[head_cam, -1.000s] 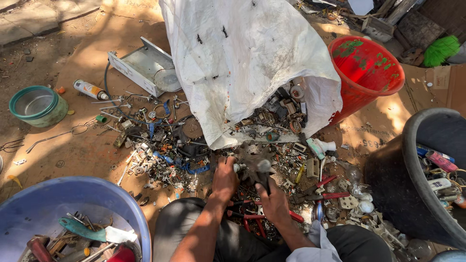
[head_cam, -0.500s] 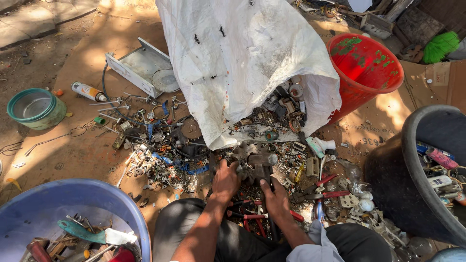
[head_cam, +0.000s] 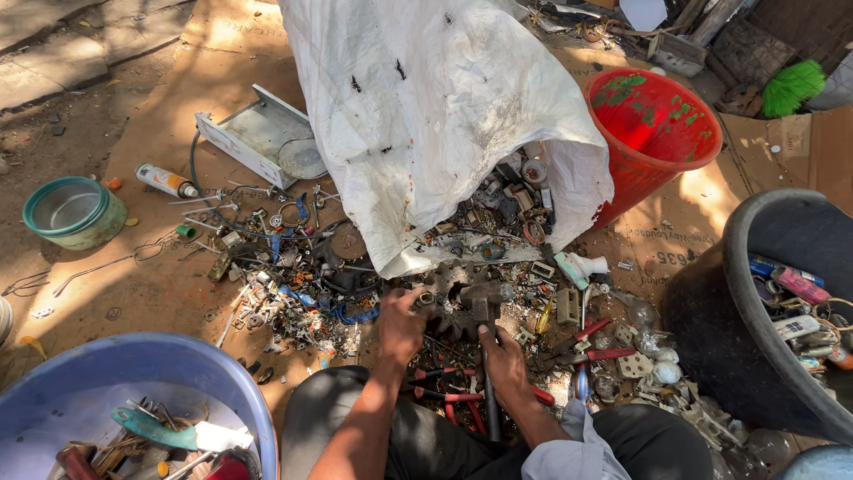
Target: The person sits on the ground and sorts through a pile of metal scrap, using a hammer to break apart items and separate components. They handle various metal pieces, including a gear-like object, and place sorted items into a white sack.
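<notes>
The left hand clamps a toothed gear; it looks heavy, rigid, greasy; the right hand grips the hammer by its handle.

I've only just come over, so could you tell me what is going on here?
A person sits on the ground over a pile of scrap metal spilling from a white sack. The left hand steadies a dark gear, and the right hand grips a hammer resting on it.
</notes>
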